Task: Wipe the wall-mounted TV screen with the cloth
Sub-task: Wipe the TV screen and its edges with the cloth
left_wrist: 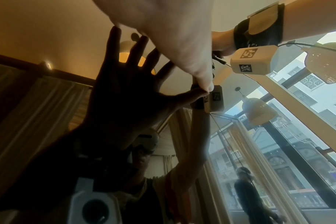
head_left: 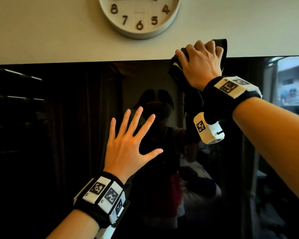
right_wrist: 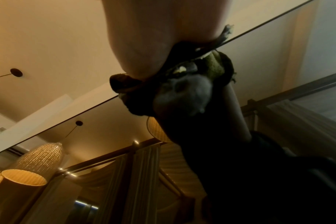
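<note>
1. The wide black glossy wall-mounted TV screen (head_left: 59, 135) runs long-side horizontal, filling the wall below the round white wall clock (head_left: 139, 14); most of its glass lies below and left of the cloth.
2. The right hand (head_left: 199, 66) sits at the top edge, fingers curled round the bunched dark cloth with a yellow stripe (head_left: 175, 68), pressing it there.
3. The left hand (head_left: 130, 144) lies lower, fingers spread straight, empty, apparently flat on the glass.
</note>
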{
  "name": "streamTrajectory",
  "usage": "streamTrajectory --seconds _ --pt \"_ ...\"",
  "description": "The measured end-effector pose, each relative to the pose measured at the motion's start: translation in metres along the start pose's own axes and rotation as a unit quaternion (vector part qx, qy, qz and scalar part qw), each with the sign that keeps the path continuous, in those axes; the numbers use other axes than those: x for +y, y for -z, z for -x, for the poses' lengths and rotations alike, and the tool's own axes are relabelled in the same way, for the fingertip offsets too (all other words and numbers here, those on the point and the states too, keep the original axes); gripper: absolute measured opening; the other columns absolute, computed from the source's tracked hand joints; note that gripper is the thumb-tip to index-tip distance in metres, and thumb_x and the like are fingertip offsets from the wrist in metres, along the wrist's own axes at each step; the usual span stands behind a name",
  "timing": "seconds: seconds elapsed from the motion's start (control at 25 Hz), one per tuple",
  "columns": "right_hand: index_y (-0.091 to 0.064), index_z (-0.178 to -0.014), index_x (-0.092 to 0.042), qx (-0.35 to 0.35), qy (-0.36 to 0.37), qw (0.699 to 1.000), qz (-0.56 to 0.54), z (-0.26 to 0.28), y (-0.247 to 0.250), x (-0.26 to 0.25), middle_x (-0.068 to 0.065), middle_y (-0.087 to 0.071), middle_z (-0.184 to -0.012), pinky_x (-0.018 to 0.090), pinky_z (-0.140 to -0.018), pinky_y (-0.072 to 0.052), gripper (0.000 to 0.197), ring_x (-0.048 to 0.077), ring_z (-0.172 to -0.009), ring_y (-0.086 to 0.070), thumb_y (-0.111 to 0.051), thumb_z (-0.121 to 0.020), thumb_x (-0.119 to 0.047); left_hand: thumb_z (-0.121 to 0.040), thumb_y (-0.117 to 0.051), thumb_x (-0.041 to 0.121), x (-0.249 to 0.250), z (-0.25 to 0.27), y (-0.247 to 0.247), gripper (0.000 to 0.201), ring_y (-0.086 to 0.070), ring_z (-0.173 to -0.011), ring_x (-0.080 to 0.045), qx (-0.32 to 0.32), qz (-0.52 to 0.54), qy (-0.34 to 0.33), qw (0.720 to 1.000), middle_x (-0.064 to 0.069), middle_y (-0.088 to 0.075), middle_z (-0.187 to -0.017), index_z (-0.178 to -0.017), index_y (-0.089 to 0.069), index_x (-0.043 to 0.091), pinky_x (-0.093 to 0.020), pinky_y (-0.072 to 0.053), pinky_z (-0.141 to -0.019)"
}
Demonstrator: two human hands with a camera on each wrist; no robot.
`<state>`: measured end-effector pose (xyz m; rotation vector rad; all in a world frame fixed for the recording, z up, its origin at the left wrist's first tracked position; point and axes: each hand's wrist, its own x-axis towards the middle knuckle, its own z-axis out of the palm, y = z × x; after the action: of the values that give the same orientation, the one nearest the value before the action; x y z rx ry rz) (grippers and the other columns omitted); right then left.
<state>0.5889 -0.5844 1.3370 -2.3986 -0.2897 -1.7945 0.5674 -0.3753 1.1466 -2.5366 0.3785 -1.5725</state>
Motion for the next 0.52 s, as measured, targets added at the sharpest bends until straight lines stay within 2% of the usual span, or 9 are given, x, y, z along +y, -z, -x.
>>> streamTrajectory --seconds 0.08,0.2,0.52 --pt "-0.053 -0.110 -0.019 -0.006 0.000 1.000 -0.004 -0.003 -0.003 -0.022 0.009 -0.050 -0.115 0.046 -0.097 -0.023 0.047 0.032 -0.115 -0.035 -0.023 -0.098 -0.052 -0.082 -0.038 0.082 -0.022 0.002 0.001 0.089 -0.011 -0.152 -0.024 0.007 0.012 -0.027 1.000 0.001 -0.012 -0.165 -0.155 -0.017 0.036 -0.052 -0.019 -0.120" --pt "-0.052 -0.110 -0.019 -0.014 -0.001 1.000 -0.003 -0.004 -0.006 -0.055 0.010 -0.051 -0.114 0.047 -0.097 -0.023 0.043 0.034 -0.115 -0.034 -0.025 -0.099 -0.050 -0.082 -0.039 0.082 -0.055 0.006 0.003 0.089 -0.012 -0.151 -0.025 0.021 0.011 -0.042 0.999 0.001 -0.013 -0.164 -0.155 -0.019 0.035 -0.053 -0.016 -0.120" --pt "-0.049 -0.115 -0.021 -0.034 0.031 0.999 -0.014 -0.011 -0.022 -0.148 0.012 -0.050 -0.117 0.050 -0.096 -0.022 0.040 0.036 -0.116 -0.034 -0.027 -0.099 -0.049 -0.081 -0.039 0.083 -0.145 0.038 0.012 0.089 -0.015 -0.150 -0.031 0.026 0.003 -0.003 1.000 -0.003 -0.017 -0.164 -0.154 -0.022 0.034 -0.058 -0.018 -0.118"
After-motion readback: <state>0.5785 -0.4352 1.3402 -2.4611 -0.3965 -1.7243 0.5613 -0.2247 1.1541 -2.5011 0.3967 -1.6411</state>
